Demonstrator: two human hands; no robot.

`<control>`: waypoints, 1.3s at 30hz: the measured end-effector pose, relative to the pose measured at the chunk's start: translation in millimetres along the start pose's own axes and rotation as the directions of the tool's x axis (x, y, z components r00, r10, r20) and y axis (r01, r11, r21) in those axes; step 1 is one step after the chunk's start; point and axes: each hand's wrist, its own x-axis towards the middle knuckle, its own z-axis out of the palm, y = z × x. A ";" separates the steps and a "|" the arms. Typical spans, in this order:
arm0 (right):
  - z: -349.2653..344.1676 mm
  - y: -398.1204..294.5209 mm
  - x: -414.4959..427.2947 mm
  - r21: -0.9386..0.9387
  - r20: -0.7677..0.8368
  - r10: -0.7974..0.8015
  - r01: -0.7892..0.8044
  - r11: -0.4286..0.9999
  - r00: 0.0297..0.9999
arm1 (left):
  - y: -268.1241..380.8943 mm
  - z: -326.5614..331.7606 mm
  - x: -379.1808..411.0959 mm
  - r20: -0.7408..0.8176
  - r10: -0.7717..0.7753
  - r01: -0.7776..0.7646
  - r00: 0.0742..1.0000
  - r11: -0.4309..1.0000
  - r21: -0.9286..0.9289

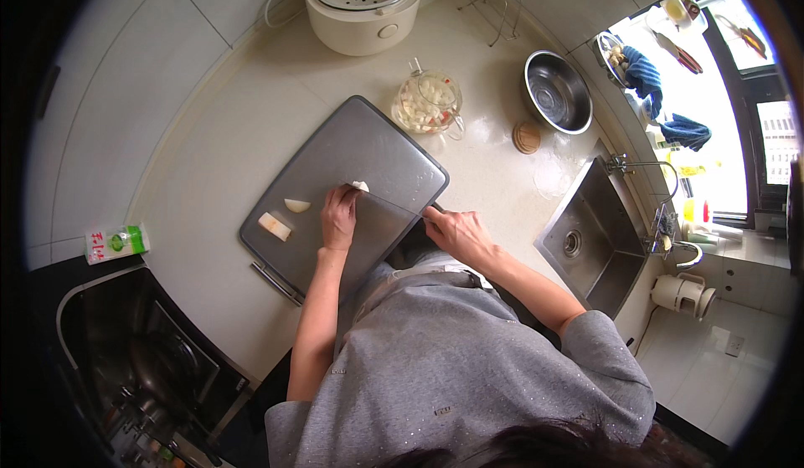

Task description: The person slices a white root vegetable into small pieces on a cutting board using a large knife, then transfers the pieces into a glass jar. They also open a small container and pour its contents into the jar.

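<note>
A grey cutting board (370, 138) lies aslant on the counter before me. My left hand (340, 217) pinches a small white food piece (360, 186) against it with bent fingertips. In my right hand (461, 234) is the handle of a knife, mostly hidden by the fingers. Its thin blade (394, 203) reaches left across the board to the white piece, close to my left fingertips. Left of that hand rest a pale half-round slice (297, 205) and a pale block (274, 226) with brownish marks. Beyond the board stands a glass pitcher (429, 100) holding white chunks and some red bits.
A rice cooker (367, 31) and a wire rack (499, 13) stand along the back wall. To the right are a steel bowl (558, 92), a round wooden lid (526, 138) and a sink (571, 242). At left lie a packet (116, 244) and a black gas hob (125, 336).
</note>
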 end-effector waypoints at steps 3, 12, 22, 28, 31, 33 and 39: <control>1.5 -0.2 1.8 -0.017 0.046 0.027 -0.027 0.999 0.999 | -1.1 1.1 -0.9 -0.008 0.002 -0.002 1.000 1.000 -0.012; -3.9 -5.4 -3.0 0.009 0.029 0.020 -0.021 1.000 0.999 | -4.3 3.1 -6.8 -0.025 -0.018 0.017 1.000 1.000 -0.015; 8.0 2.6 1.1 0.098 0.024 0.049 -0.051 0.994 0.999 | -3.8 0.9 -5.0 -0.015 -0.042 0.041 0.999 0.998 -0.047; -27.3 4.1 -11.1 0.107 -0.126 -0.003 0.017 0.994 0.992 | 12.5 -18.7 6.1 -0.147 -0.314 0.266 0.938 0.924 -0.273; -31.0 19.8 -13.7 0.038 -0.145 -0.027 0.033 0.999 0.989 | 28.6 -43.2 21.4 -0.115 -0.300 0.237 0.947 0.893 -0.382; -29.6 26.6 -14.8 -0.006 -0.190 -0.051 0.051 0.999 0.981 | 55.0 -60.2 41.1 -0.066 -0.142 0.120 0.988 0.958 -0.261; -36.3 28.7 -13.2 -0.098 -0.185 -0.095 0.078 0.992 0.978 | 71.5 -52.9 61.9 0.214 -0.073 0.114 0.974 0.975 -0.189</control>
